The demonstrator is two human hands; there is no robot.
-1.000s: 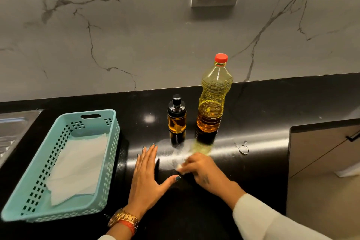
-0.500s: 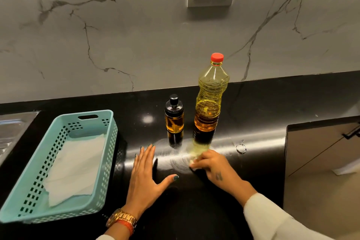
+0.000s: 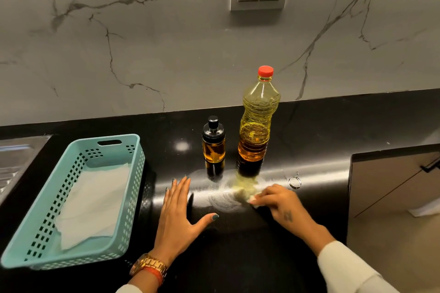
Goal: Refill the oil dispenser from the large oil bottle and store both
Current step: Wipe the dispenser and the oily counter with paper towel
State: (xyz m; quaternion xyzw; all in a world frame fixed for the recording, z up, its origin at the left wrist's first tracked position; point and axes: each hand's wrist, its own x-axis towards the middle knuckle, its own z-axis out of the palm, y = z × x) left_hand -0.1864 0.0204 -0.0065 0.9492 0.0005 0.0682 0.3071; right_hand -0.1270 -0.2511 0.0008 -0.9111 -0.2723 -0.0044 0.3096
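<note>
The large oil bottle [image 3: 258, 121] with a red cap stands upright on the black counter, partly full of yellow oil. Left of it stands the small glass oil dispenser [image 3: 213, 147] with its black pump top on. My left hand [image 3: 177, 211] rests flat on the counter in front of the dispenser, fingers spread. My right hand [image 3: 281, 203] presses a small white tissue [image 3: 252, 200] onto the counter just in front of the bottle, where smeared wipe marks [image 3: 228, 195] show. Neither hand touches bottle or dispenser.
A teal perforated basket [image 3: 133, 188] lined with white paper sits at the left, beside a steel sink edge [image 3: 14, 162]. A small metal ring [image 3: 294, 182] lies right of my right hand. The counter ends at a cabinet [image 3: 392, 192] on the right.
My right hand has slid the tissue to the right across the counter, from near my left thumb to in front of the bottle. My left hand stays flat in place.
</note>
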